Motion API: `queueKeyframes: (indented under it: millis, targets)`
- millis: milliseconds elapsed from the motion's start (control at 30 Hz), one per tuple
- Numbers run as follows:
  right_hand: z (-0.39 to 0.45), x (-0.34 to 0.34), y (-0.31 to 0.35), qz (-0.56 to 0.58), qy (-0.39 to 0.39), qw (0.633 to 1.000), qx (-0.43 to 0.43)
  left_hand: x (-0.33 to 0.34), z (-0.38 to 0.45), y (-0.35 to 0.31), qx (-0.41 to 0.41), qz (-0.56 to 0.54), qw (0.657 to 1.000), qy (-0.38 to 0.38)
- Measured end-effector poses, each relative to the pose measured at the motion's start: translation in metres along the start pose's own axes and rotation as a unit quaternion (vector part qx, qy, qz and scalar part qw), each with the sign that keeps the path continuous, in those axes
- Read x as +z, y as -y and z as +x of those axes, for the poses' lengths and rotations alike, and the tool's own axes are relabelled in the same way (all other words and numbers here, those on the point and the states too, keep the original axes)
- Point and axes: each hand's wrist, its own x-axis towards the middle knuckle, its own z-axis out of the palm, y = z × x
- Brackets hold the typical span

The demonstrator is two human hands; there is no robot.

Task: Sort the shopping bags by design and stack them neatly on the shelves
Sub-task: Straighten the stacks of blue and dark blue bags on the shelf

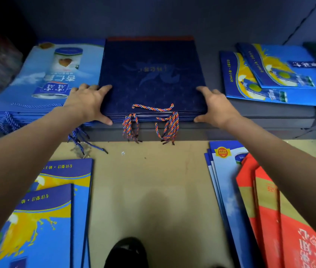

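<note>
A stack of dark navy shopping bags (152, 74) with multicoloured rope handles lies flat on the grey shelf (269, 115), handles hanging over the front edge. My left hand (87, 102) presses against the stack's left front corner, thumb along the front edge and fingers on the side. At the right front corner my right hand (214, 105) presses in the same way. To the left of the navy stack lies a pile of light blue bags (43, 82) printed with a can. To its right lie blue-and-yellow bags (269, 74).
On the tan floor (153, 190) below, blue-and-yellow bags (46, 209) lie at the left. Light blue bags (225, 180) and red bags (281, 229) lie at the right. A dark shoe (128, 252) shows at the bottom centre. The shelf's back wall is dark.
</note>
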Motion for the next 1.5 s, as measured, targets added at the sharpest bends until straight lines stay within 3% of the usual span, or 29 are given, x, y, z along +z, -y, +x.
queueKeyframes:
  millis: [200, 267, 367, 433, 600, 767, 967, 1233, 1367, 1433, 1500]
  targets:
    - [-0.012, 0.011, -0.002, 0.006, 0.013, 1.000, -0.006, 0.004, -0.014, -0.015, -0.045, -0.034, 0.998, -0.007]
    - [-0.021, 0.008, -0.008, 0.013, 0.007, 1.000, -0.003, 0.014, -0.032, -0.023, -0.027, -0.080, 0.992, -0.095]
    - [-0.045, 0.002, -0.031, 0.019, 0.008, 1.000, 0.008, 0.041, -0.060, -0.039, 0.052, -0.164, 0.950, -0.260]
    - [-0.066, -0.001, -0.054, 0.004, 0.032, 0.999, 0.024, 0.057, -0.071, -0.052, 0.071, -0.202, 0.933, -0.289]
    - [-0.118, 0.016, -0.111, -0.001, 0.094, 0.988, 0.119, 0.083, -0.083, -0.107, 0.136, -0.239, 0.929, -0.248]
    - [-0.149, 0.066, -0.110, 0.031, 0.085, 0.988, 0.123, 0.104, -0.095, -0.164, 0.143, -0.253, 0.945, -0.150]
    - [-0.164, 0.126, -0.087, -0.154, 0.102, 0.973, 0.134, 0.117, -0.102, -0.200, 0.131, -0.256, 0.955, -0.076]
    - [-0.137, 0.127, -0.081, -0.212, 0.083, 0.950, 0.215, 0.108, -0.097, -0.217, 0.092, -0.289, 0.951, -0.063]
    - [-0.138, 0.122, -0.077, -0.265, 0.029, 0.951, 0.156, 0.108, -0.099, -0.221, 0.088, -0.305, 0.946, -0.065]
    - [-0.141, 0.106, -0.085, -0.264, 0.039, 0.956, 0.121, 0.107, -0.097, -0.221, 0.083, -0.353, 0.929, -0.071]
    - [-0.148, 0.087, -0.088, -0.289, -0.029, 0.955, 0.066, 0.101, -0.093, -0.221, 0.059, -0.421, 0.903, -0.067]
